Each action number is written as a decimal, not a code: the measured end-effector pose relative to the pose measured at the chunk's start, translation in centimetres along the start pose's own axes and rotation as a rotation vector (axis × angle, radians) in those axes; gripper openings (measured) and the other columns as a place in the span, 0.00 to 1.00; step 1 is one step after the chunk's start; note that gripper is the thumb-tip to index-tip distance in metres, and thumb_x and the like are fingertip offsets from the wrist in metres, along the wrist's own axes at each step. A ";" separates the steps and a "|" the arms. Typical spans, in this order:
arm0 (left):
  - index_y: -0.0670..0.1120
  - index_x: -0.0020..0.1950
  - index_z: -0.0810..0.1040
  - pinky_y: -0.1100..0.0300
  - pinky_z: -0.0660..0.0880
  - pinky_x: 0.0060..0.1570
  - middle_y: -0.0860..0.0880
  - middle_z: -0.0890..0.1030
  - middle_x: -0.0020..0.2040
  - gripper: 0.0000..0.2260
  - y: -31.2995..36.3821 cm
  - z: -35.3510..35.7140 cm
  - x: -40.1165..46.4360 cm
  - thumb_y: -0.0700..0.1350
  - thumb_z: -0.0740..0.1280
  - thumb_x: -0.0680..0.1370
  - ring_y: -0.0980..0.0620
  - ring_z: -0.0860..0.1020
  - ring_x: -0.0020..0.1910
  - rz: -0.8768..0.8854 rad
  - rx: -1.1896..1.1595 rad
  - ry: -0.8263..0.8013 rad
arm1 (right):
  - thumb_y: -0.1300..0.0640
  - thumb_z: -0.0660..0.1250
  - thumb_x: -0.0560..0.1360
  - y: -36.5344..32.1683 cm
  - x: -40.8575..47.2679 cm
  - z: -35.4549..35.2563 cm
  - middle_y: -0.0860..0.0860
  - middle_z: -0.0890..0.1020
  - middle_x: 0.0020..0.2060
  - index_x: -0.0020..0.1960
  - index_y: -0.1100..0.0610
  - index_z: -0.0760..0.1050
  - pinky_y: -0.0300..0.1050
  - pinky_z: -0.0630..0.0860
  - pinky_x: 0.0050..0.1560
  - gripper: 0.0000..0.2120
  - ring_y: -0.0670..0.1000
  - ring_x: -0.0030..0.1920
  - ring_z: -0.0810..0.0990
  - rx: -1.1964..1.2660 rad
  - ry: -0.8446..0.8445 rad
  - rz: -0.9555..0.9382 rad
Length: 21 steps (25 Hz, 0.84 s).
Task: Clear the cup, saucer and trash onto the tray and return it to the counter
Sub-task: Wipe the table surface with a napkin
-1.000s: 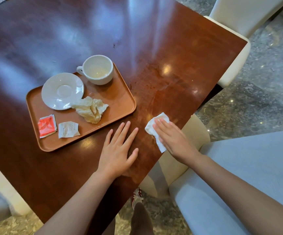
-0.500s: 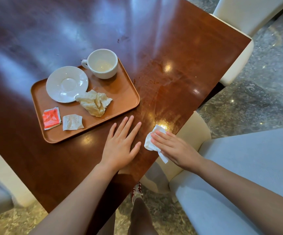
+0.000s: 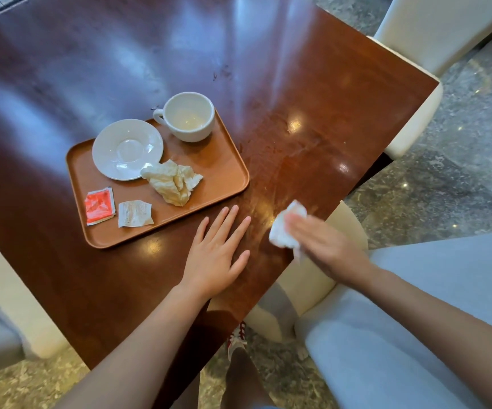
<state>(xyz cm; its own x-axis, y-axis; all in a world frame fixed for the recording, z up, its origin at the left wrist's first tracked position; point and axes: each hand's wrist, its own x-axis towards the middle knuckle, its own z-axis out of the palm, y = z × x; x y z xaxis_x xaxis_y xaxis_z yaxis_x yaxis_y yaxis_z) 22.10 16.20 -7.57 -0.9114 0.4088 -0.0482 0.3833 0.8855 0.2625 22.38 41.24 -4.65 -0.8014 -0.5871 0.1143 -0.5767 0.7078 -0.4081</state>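
Observation:
A brown tray (image 3: pixel 221 169) lies on the dark wooden table (image 3: pixel 312 98). On it stand an empty white cup (image 3: pixel 188 116) and a white saucer (image 3: pixel 127 149), with a crumpled beige napkin (image 3: pixel 173 182), a red sachet (image 3: pixel 99 205) and a torn white packet (image 3: pixel 135 213). My left hand (image 3: pixel 215 255) rests flat on the table just below the tray, fingers spread. My right hand (image 3: pixel 321 246), blurred, presses a white tissue (image 3: pixel 286 228) against the table near its right edge.
Wet streaks shine on the table right of the tray. Cream chairs (image 3: pixel 433 31) stand at the right corner, another cream seat (image 3: pixel 306 278) sits under the near edge, and a grey cushion (image 3: pixel 416 305) fills the lower right. The floor is marble.
My right hand has slid the tissue along the table near its right edge and is now blurred with motion. My left hand stays flat. The tray's contents have not moved.

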 end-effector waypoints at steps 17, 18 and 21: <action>0.52 0.75 0.58 0.50 0.46 0.72 0.47 0.57 0.77 0.26 -0.2 0.0 -0.1 0.56 0.54 0.77 0.51 0.51 0.75 0.014 -0.013 0.004 | 0.60 0.57 0.79 -3.2 -3.1 4.3 0.54 0.69 0.70 0.70 0.59 0.65 0.49 0.66 0.70 0.20 0.50 0.72 0.65 0.099 -0.176 -0.137; 0.52 0.75 0.57 0.50 0.45 0.72 0.47 0.56 0.77 0.26 -0.2 -0.1 -0.1 0.56 0.53 0.77 0.51 0.51 0.76 0.016 -0.013 -0.005 | 0.59 0.57 0.79 -3.4 -3.6 4.0 0.54 0.69 0.70 0.70 0.59 0.65 0.49 0.68 0.69 0.20 0.50 0.72 0.65 0.100 -0.196 -0.158; 0.53 0.76 0.54 0.53 0.40 0.72 0.48 0.51 0.77 0.27 -0.5 -0.4 0.0 0.58 0.51 0.77 0.53 0.45 0.75 0.029 -0.031 -0.045 | 0.58 0.55 0.80 -3.5 -3.5 3.0 0.57 0.71 0.68 0.70 0.61 0.65 0.53 0.71 0.66 0.19 0.52 0.70 0.68 0.116 -0.147 -0.111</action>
<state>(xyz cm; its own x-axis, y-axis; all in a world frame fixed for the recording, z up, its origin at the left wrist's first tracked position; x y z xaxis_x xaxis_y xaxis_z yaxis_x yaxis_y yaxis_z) 21.86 15.72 -7.33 -0.8919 0.4446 -0.0828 0.4043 0.8660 0.2943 27.66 39.69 -6.33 -0.6973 -0.7160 0.0340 -0.6310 0.5907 -0.5030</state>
